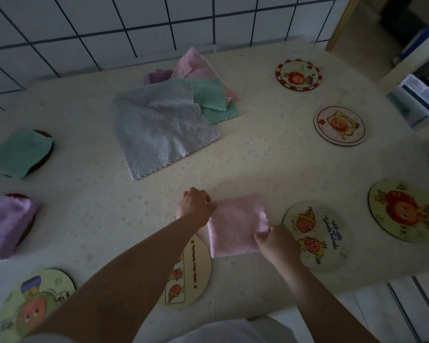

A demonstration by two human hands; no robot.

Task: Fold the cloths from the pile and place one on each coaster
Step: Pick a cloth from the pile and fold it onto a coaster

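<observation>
Both hands pinch pink cloth (235,225) | left (196,204) far corner (right (274,241) near)

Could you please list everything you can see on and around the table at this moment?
Folded pink cloth: one, pink, near table edge, held at two corners.
Placed cloths: two, green and purple, each on a dark coaster at the left.
Cloth pile: one, grey cloth in front, green, pink and purple behind, far centre.
Bare coasters: six, cartoon prints; four at the right, two near.
Table: one, pale starred cover.
Tiled wall: white, dark grout, behind.
Left hand: pinches the cloth's far left corner.
Right hand: pinches its right edge.
</observation>
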